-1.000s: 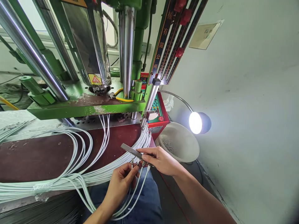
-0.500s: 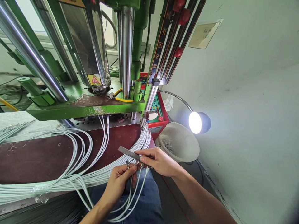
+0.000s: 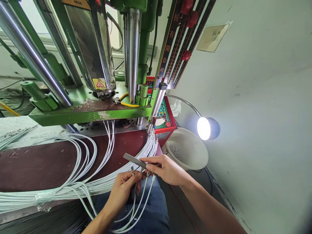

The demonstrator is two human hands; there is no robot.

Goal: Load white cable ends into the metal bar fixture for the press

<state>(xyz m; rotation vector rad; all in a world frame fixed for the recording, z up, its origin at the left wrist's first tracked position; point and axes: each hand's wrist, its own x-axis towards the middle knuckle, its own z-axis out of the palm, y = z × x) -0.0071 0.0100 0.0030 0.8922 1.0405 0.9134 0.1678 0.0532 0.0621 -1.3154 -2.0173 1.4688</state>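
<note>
My right hand (image 3: 163, 169) grips a flat grey metal bar (image 3: 133, 159), thumb on top and fingers along its far side. Metal-ended white cables (image 3: 149, 191) hang from the underside of the bar and loop down over my lap. Just left of it, my left hand (image 3: 125, 187) pinches a white cable near its small metal connector (image 3: 132, 169), which points up between thumb and index finger. The fingertips of that hand are close to the bar; whether they touch it I cannot tell.
A long bundle of white cables (image 3: 104, 187) crosses the dark red table (image 3: 31, 169). Behind stands a green press (image 3: 97, 115) with cables running under its plate. On the right are a red control box (image 3: 168, 125), a lit lamp (image 3: 203, 128) and a white bin (image 3: 197, 152).
My left hand has shifted very slightly left, and the connector in it now stands more upright and a little apart from the bar. My right hand holds the bar in nearly the same place.
</note>
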